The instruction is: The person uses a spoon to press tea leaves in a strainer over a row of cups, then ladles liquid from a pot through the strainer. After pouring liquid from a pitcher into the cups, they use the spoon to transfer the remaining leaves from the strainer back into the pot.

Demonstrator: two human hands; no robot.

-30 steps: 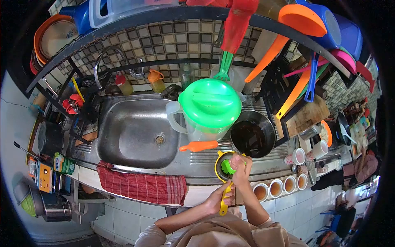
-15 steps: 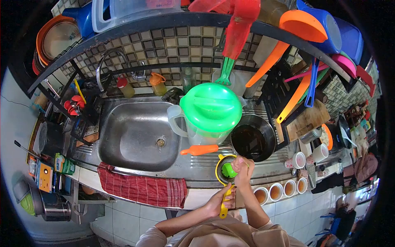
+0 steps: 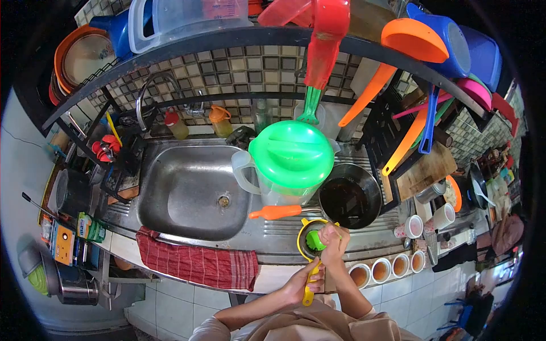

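Yellow plastic rims the round strainer (image 3: 303, 243), which is in the same place as half a second ago, in front of the steel counter's ribbed drainboard (image 3: 284, 228), between the draped cloth and the row of cups. Since then the whole scene has slid slightly lower in the view, while both hands keep their grip. The left hand (image 3: 303, 283) is curled around the strainer's slim, flat handle, and the right hand (image 3: 333, 238) remains clenched over the bowl, closed on the bright green plastic utensil (image 3: 314, 240), whose blunt end sits inside the dark strainer bowl; the fist hides the rest of its shape. Behind them stands a cloudy, translucent pitcher (image 3: 282, 194) under a glossy, domed green lid (image 3: 292, 153). Beside it, a round metal saucepan (image 3: 373, 200) holds dark, shiny liquid, its smooth orange grip (image 3: 276, 212) pointing toward the brushed steel sink (image 3: 193, 184), a rounded rectangle. Soft folds of red checked cloth (image 3: 196, 261) hang over the pale counter edge. To the right, four white cups (image 3: 380, 270) of amber-brown liquid line the edge, and small square tiles (image 3: 250, 63) in brown, grey and cream cover the wall.
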